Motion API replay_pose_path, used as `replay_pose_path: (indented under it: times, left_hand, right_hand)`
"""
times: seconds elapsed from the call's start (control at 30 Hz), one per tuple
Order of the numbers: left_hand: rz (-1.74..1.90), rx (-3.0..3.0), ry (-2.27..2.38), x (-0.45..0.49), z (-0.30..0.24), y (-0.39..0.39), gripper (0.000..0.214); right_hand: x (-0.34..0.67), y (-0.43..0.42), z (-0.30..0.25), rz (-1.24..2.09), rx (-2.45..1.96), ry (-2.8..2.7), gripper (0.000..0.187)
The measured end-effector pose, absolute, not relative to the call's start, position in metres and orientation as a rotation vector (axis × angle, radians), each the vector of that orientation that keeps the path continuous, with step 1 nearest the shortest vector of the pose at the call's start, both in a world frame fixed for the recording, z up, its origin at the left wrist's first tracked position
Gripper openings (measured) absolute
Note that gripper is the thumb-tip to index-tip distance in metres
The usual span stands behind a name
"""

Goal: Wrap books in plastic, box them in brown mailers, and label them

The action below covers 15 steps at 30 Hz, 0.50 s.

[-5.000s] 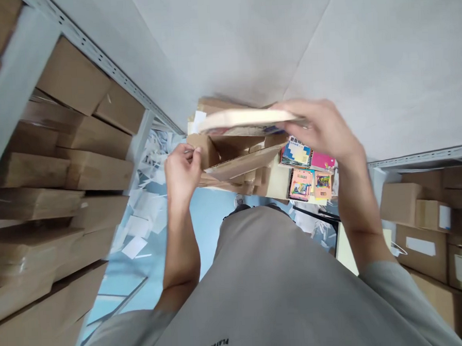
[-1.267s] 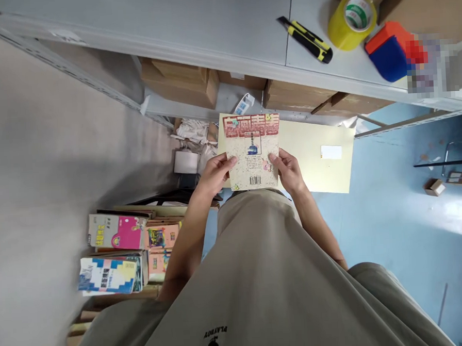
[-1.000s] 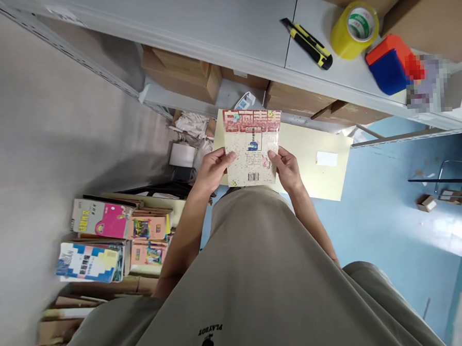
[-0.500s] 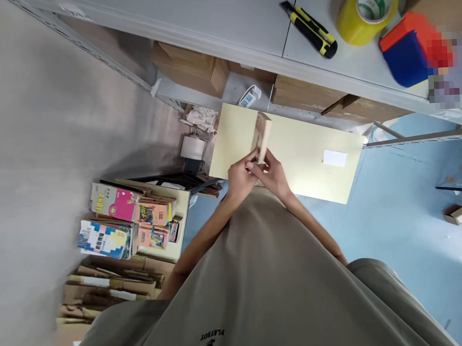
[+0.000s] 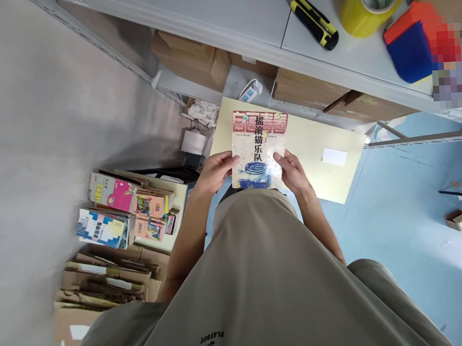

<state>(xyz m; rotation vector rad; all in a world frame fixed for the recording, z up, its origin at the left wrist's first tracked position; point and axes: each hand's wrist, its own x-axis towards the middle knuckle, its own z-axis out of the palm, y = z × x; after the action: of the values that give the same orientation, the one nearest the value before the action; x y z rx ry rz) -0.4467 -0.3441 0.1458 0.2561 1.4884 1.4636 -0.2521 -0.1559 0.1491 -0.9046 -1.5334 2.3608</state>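
Observation:
I hold a thin paperback book (image 5: 259, 148) flat in front of my chest, front cover up, with a red title band on top and a blue spiral picture below. My left hand (image 5: 217, 169) grips its lower left edge, thumb on the cover. My right hand (image 5: 291, 169) grips the lower right edge the same way. Beneath the book lies a pale yellow board (image 5: 318, 137) with a small white label (image 5: 334, 157).
A grey metal shelf (image 5: 246, 17) above carries a yellow-black utility knife (image 5: 311, 19), a yellow tape roll (image 5: 371, 0) and a blue-orange object (image 5: 412, 47). Cardboard boxes (image 5: 194, 61) sit under it. Stacked colourful books (image 5: 128, 207) and flattened cartons (image 5: 105, 283) are at the left. The floor (image 5: 412, 225) is blue.
The book was back cover up with its barcode showing, then stood on edge between my hands, and now lies front cover up. Both hands are back at its lower corners.

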Motion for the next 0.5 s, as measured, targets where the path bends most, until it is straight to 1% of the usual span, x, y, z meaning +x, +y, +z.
replay_pose_path:
  times: [0.2,0.27,0.33,0.43,0.5]
  left_hand:
    - [1.526,0.183,1.523,-0.427,0.157,-0.338,0.065]
    - [1.554,0.179,1.583,-0.424,0.157,-0.334,0.065]
    - [1.578,0.191,1.677,-0.422,0.157,-0.329,0.062]
    - [1.566,0.281,1.859,-0.418,0.156,-0.322,0.049]
    - [1.522,0.355,1.971,-0.412,0.155,-0.317,0.039]
  right_hand:
    - [-0.247,-0.149,0.139,2.365,-0.867,-1.622,0.078]
    - [-0.247,-0.145,0.130,2.287,-0.893,-1.664,0.079]
    - [-0.247,-0.142,0.120,2.139,-0.954,-1.703,0.085]
    - [-0.252,-0.144,0.110,1.964,-1.019,-1.734,0.094]
    - [-0.259,-0.154,0.110,2.004,-1.002,-1.746,0.097]
